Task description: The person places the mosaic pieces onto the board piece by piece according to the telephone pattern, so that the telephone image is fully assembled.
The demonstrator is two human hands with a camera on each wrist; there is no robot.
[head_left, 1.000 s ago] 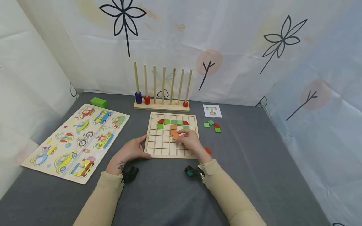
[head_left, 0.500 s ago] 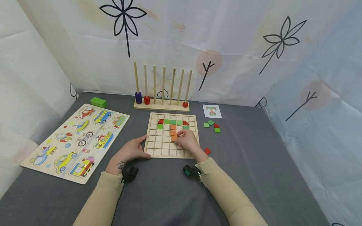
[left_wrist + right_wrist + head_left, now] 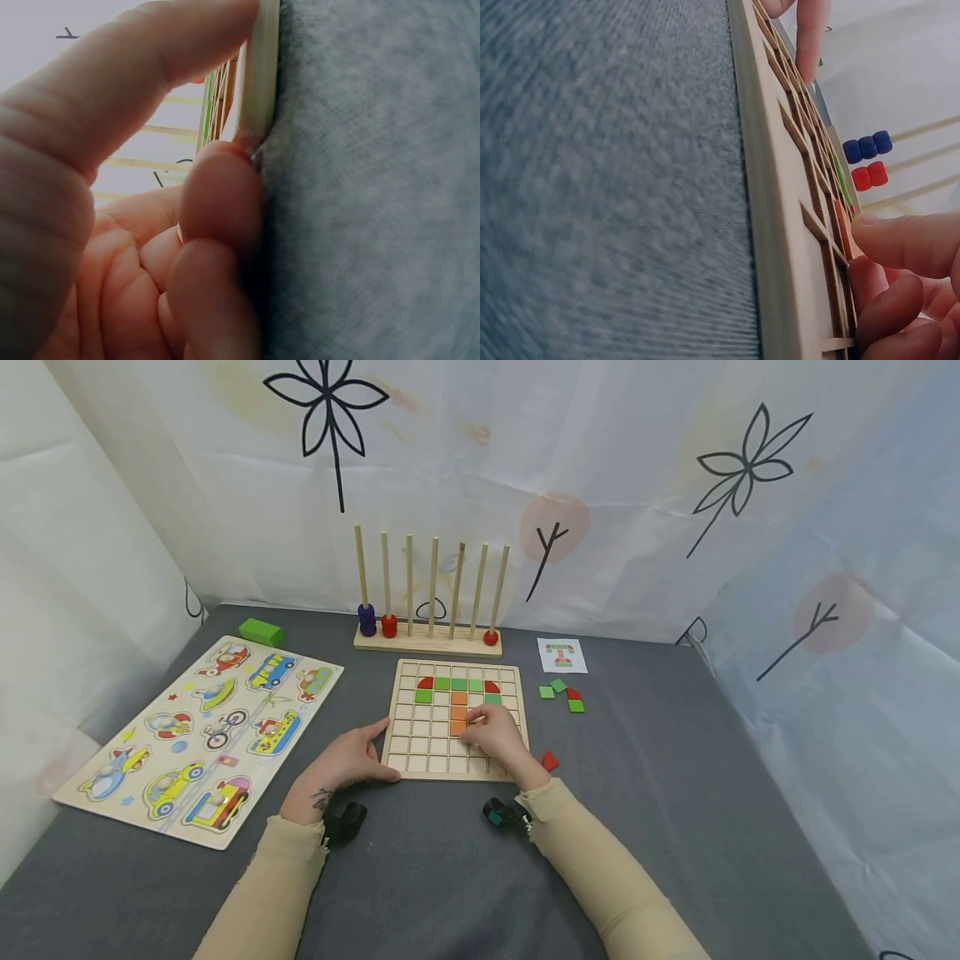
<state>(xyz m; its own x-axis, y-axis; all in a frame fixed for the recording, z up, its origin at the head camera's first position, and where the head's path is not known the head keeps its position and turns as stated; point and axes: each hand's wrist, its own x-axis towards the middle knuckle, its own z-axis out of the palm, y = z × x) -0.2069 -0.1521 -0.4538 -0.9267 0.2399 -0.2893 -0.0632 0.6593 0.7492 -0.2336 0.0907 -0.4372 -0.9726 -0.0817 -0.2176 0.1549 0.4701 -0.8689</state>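
Observation:
A square wooden grid board (image 3: 417, 763) lies on the grey cloth in the head view. My left hand (image 3: 347, 765) rests at its left side, thumb at the front corner and index finger along the left edge. Over the middle of the grid, my right hand (image 3: 498, 737) pinches an orange square tile (image 3: 455, 727) at its right edge; the tile sits in or against its cell. Two more orange tiles continue the column above it. Behind them runs a row of green tiles (image 3: 459, 684) between red quarter-round tiles (image 3: 426, 682). The right hand covers some cells.
Right of the board lie loose green tiles (image 3: 547, 692), a red piece (image 3: 550, 761) and a pattern card (image 3: 562, 656). A wooden peg rack (image 3: 427, 642) with blue and red beads stands behind. At left are a vehicle puzzle board (image 3: 187, 693) and a green block (image 3: 261, 632).
My right hand has moved slightly left and toward me with the orange tile, which has gone from tilted to nearly level with the grid. The left hand has stayed put.

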